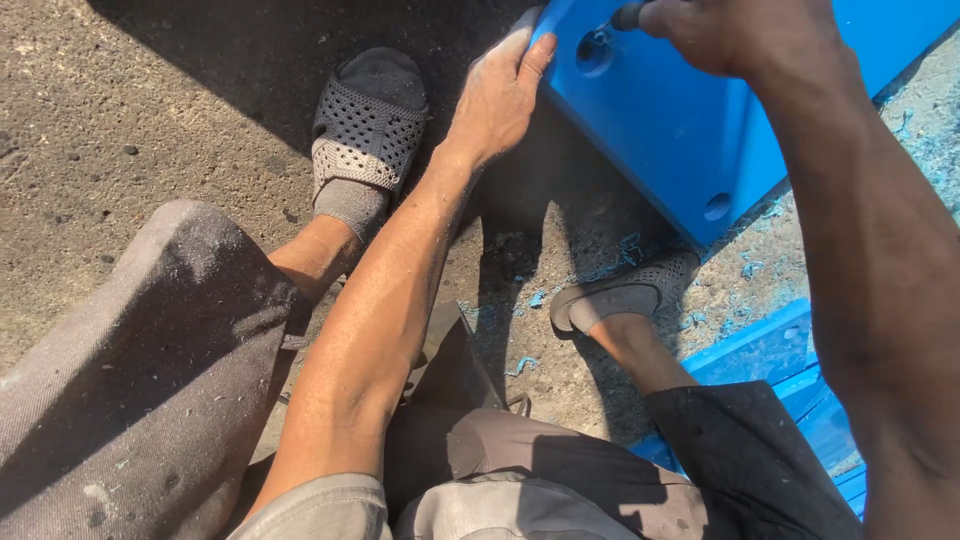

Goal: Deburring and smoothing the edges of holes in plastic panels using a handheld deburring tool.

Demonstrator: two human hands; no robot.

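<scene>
Left hand (497, 95) lies open, steadying the edge of the blue plastic panel (680, 120) propped on the ground; right hand (725, 30) is closed round a dark-handled tool (628, 15) at a hole (594, 50); looks mid-boring, so next needs steady pressure.

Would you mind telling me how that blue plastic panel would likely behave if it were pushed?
The blue panel looks thick and flat, so probably stiff. The left hand braces its edge, suggesting it may slide or tip. Its smooth face is probably slippery.
</scene>
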